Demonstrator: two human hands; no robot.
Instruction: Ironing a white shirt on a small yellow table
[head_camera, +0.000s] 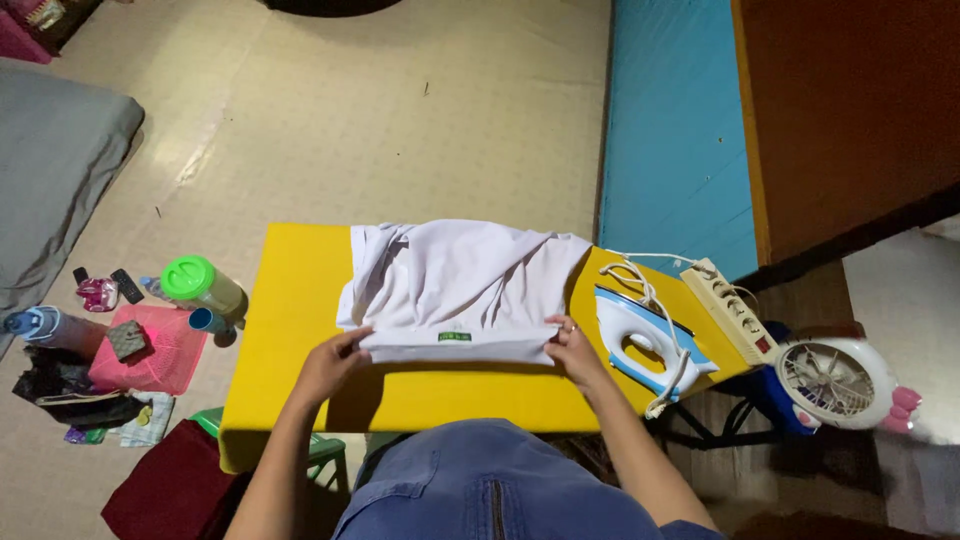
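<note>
Left hand (333, 362) and right hand (570, 349) each pinch shirt (462, 285) hem on board (300, 300); iron (645, 340) just right of shirt.

The white garment (460, 285) is thin, soft, creased cloth with a matt look. The yellow surface (300, 300) wears a smooth, matt fabric cover. The iron (645, 345) has a glossy blue and white plastic shell. The power strip (730, 310) is cream plastic. The floor (400, 130) is pale, faintly shiny vinyl.
</note>
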